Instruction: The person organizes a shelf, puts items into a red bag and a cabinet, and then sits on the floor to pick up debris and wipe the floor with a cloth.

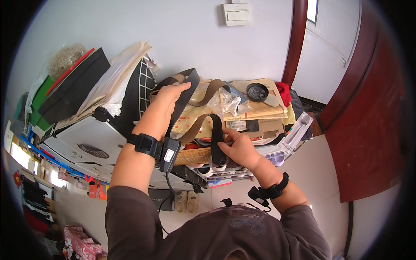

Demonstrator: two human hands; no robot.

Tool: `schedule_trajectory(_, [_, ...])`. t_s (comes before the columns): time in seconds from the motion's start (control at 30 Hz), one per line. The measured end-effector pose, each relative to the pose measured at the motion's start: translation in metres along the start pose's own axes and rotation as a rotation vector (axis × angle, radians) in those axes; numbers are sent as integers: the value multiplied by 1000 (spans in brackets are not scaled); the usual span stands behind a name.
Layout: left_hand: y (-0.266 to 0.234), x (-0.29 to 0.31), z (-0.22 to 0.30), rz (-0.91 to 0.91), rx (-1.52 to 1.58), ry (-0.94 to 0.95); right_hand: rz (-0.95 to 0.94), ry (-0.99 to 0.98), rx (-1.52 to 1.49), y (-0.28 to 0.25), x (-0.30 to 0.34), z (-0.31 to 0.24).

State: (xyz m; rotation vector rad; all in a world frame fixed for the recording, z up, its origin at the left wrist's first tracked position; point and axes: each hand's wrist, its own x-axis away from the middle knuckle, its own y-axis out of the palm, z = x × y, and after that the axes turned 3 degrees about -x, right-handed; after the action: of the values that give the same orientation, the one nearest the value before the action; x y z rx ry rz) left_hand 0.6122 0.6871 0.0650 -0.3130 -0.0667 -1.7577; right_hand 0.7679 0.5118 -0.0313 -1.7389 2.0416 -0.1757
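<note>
A long belt (218, 145), black on one face and brown on the other, lies in loops across a cluttered pile. My left hand (172, 94) grips a black stretch of it near the wall, fingers partly hidden behind the strap. Closer to me, my right hand (240, 149) pinches another black stretch between thumb and fingers. Brown loops curve up between and beyond the hands. No buckle can be made out. Beneath the strap are a clear plastic bag (234, 105), a yellowish sheet with red dots (190, 119) and a woven basket edge (193, 157).
A round black dish (257, 92) sits on brown envelopes (271, 108) at the right. Left of my arm, a white cabinet (86, 141) bears stacked papers, a black box (76, 84) and a wire rack (146, 84). Light clogs (186, 202) stand on the floor; a dark red door (368, 117) is rightward.
</note>
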Motion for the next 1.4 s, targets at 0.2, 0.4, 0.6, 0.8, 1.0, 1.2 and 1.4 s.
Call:
schedule_trajectory(0.2, [22,-2,-12,375,-663,274,-18,-5,35,-11,1,-5])
schedule_trajectory(0.4, [8,-7,7,461,-539,658,30,-37,96,-18,-7,4])
schedule_trajectory(0.6, [5,34,87,152,-139,893,189,-101,220,-45,-50,-2])
schedule_trajectory(0.8, [33,87,149,-66,-33,1055,268,-252,325,-61,-102,-29])
schedule_trajectory(1.0, [43,107,177,-238,28,1112,139,-293,-1,-78,-156,-37])
schedule_trajectory(1.2, [6,148,206,-311,70,1336,134,-372,-284,-101,-159,-106])
schedule_trajectory(1.4, [-23,167,208,-132,-154,1435,-345,-223,-400,-61,-123,-128])
